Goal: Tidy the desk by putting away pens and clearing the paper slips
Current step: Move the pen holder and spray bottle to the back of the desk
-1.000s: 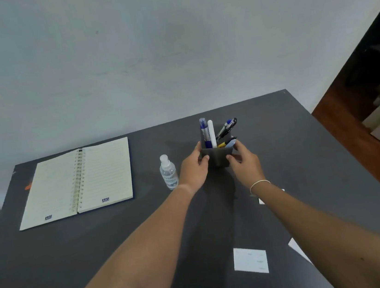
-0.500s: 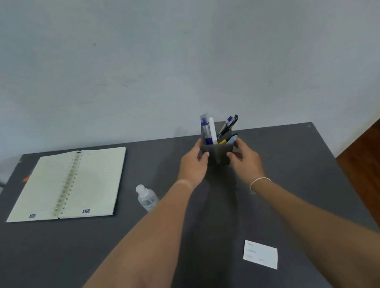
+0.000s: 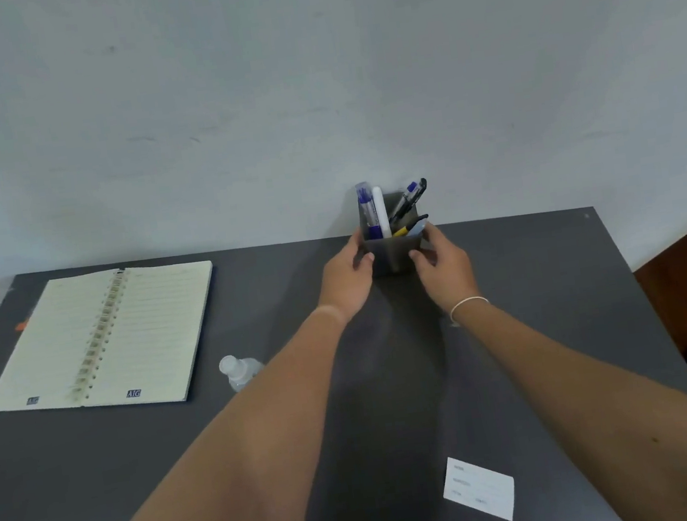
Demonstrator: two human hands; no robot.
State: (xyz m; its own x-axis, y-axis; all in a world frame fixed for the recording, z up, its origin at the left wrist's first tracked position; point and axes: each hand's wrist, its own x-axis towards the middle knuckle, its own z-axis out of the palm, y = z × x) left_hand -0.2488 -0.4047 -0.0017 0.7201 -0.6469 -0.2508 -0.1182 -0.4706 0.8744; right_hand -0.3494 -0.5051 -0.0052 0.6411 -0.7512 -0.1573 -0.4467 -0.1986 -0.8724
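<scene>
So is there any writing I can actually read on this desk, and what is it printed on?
"AIG": small dark logo at the bottom of the right page of the open notebook.
A like logo at the bottom of the left page: too blurred to read.
Faint printed lines on the paper slip: too small to read.
White marker in the pen holder: print along its barrel, unreadable.
Small bottle: no legible label.

Both hands grip gray pen holder (image 3: 393, 253) at desk's (image 3: 556, 298) far edge: left hand (image 3: 346, 279), right hand (image 3: 445, 266). Pens (image 3: 374, 212) inside. Open notebook (image 3: 103, 340) left, small bottle (image 3: 238, 372) near, apparently lying; paper slip (image 3: 478, 488) near front.
</scene>
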